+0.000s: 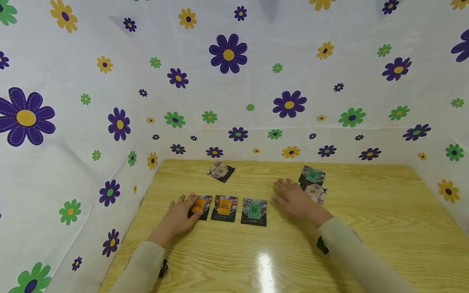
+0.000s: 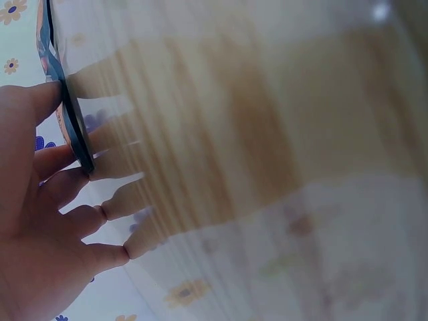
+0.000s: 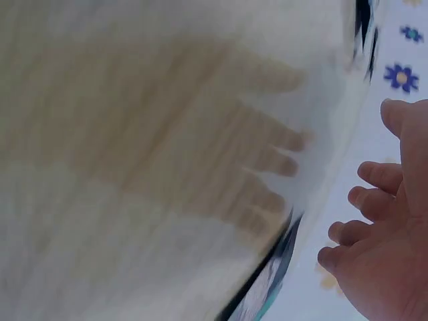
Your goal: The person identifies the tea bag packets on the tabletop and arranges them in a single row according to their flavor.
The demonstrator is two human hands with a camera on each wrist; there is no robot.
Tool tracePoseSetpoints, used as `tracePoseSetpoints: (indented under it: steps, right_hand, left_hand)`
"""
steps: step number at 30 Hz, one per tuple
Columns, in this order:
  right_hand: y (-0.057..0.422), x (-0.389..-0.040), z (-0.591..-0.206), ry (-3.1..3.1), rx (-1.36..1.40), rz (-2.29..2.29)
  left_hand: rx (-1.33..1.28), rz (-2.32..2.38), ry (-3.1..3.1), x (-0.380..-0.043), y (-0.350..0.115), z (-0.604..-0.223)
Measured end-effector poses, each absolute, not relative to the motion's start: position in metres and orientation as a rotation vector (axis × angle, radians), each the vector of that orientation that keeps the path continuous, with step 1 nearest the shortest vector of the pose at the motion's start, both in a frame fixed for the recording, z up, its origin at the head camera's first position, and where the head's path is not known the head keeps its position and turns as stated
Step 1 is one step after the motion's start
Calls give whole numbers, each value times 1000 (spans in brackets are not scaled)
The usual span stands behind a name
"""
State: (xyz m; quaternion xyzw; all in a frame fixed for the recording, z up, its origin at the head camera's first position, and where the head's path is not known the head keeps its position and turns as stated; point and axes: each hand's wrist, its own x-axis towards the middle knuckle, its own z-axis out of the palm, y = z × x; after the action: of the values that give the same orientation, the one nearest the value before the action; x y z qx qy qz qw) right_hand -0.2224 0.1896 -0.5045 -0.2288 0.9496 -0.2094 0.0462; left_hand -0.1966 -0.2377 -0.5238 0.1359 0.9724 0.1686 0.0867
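Observation:
In the head view, a row of flat, dark square packets lies mid-table. My left hand (image 1: 179,217) rests over the leftmost one, an orange-labelled packet (image 1: 202,204), covering its left part. In the left wrist view its thumb and fingers touch that packet (image 2: 72,124), seen edge-on. Beside it lie another orange-labelled packet (image 1: 224,208) and a green-labelled packet (image 1: 254,211). My right hand (image 1: 296,200) is just right of the row, fingers extended and holding nothing. Past it, a second green-labelled packet (image 1: 313,175) is partly overlapped by a beige-labelled packet (image 1: 316,193).
Another beige-labelled packet (image 1: 220,171) lies askew near the back of the glossy wooden table (image 1: 286,256). White cloth (image 1: 253,93) printed with purple, yellow and green flowers walls the back and both sides.

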Motion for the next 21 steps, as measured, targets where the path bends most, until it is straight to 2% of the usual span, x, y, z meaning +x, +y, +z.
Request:
tracePoseSetpoints:
  steps: [12,21]
  right_hand:
    - [254,-254,-497,2994,-447,-663]
    - [279,-263,-505,2965,-263,-621]
  left_hand:
    - [400,517,2886,-196,-235,-518]
    - [401,517,2890,-194,-236,-519]
